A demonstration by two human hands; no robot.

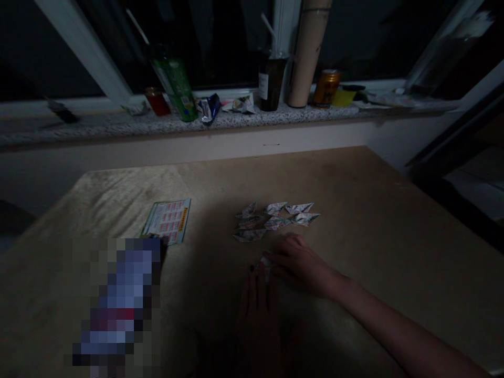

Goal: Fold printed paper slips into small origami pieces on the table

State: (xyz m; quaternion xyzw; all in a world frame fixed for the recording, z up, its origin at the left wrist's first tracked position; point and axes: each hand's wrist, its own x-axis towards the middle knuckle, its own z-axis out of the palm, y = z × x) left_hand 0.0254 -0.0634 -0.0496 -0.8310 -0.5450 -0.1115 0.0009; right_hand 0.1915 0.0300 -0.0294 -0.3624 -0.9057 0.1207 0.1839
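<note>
A small piece of folded paper (265,261), pale and partly covered by fingers, lies on the table in front of me. My left hand (258,296) reaches up from the bottom, its fingers stretched out flat with the tips on this paper. From the right comes my right hand (301,262), fingers curled and closed at the paper's upper right edge. Just beyond my hands sit several folded paper pieces (277,223) with pointed ends and a printed pattern, grouped in short rows. Dim light hides the exact shape of the piece under my fingers.
A printed card (167,220) lies at left on the tan tabletop (354,210); a pixelated area covers something below it. Along the stone windowsill (232,119) stand a green bottle (177,89), a dark cup with a straw (271,84), a tall tube (309,58) and an orange can (326,88).
</note>
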